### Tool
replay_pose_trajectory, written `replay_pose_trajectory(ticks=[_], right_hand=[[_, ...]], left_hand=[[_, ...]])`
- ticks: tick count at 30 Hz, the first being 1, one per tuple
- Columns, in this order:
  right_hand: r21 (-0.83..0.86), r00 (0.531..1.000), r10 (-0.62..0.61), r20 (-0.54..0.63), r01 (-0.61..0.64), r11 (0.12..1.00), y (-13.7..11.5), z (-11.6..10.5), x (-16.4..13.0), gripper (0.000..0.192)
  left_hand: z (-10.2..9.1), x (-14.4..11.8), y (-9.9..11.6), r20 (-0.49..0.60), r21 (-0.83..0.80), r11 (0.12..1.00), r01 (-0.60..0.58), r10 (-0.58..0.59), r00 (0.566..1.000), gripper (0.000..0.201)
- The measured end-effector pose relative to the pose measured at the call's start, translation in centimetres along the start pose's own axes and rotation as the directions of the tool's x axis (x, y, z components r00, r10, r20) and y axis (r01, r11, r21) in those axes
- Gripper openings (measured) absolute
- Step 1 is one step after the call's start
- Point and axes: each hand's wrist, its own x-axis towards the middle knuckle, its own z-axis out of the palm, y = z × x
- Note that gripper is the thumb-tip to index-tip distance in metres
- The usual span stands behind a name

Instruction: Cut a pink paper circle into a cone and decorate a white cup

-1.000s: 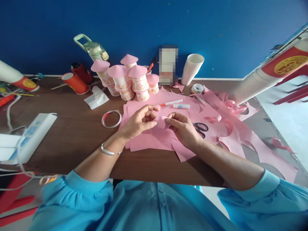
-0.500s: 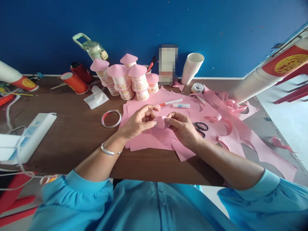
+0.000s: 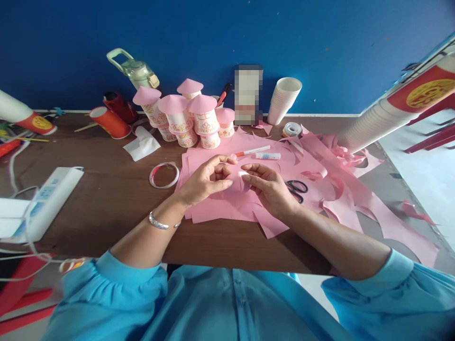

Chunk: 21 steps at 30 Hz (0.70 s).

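Blue wall behind, brown bench (image 3: 117, 199) strewn with pink paper sheets (image 3: 227, 208).

Both hands curl a small pink paper piece (image 3: 237, 181) into a cone over the sheets at mid-bench: left hand (image 3: 204, 182) pinches one edge, right hand (image 3: 272, 189) has its fingertips closed lightly on the other. Overlapping and fixing the seam looks next; glue tube (image 3: 268, 156) lies just beyond. The seam itself is hidden by fingers.

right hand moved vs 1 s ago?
Yes, slightly. The right hand has opened its fingers and its fingertips have lifted toward the glue tube; the scissors beside it lie unmoved.
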Motion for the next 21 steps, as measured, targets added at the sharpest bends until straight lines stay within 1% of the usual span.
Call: replay_pose_trajectory(ticks=[4, 8, 13, 17, 21], right_hand=[[-0.031, 0.999, -0.041, 0.008, 0.042, 0.999, 0.0, -0.1, -0.1, 0.044], [-0.127, 0.996, -0.077, 0.048, 0.083, 0.988, 0.1, 0.0, -0.3, 0.045], [-0.222, 0.992, -0.091, 0.086, 0.109, 0.969, 0.2, 0.4, -0.5, 0.047], [-0.255, 0.993, -0.076, 0.092, 0.097, 0.962, 0.1, 0.5, -0.5, 0.048], [-0.229, 0.993, -0.024, 0.113, 0.050, 0.972, 0.0, 0.4, -0.5, 0.052]], left_hand=[[0.1, 0.0, 0.0, -0.007, 0.014, 1.000, -0.017, 0.017, 1.000, 0.049], [0.4, 0.0, 0.2, -0.037, 0.031, 0.999, -0.010, 0.012, 0.999, 0.048], [0.8, 0.0, 0.3, -0.024, 0.093, 0.995, -0.036, 0.038, 0.999, 0.043], [1.0, 0.1, 0.1, -0.025, 0.109, 0.993, -0.045, 0.048, 0.999, 0.038], [1.1, 0.2, 0.0, -0.051, 0.092, 0.994, -0.063, 0.068, 0.996, 0.039]])
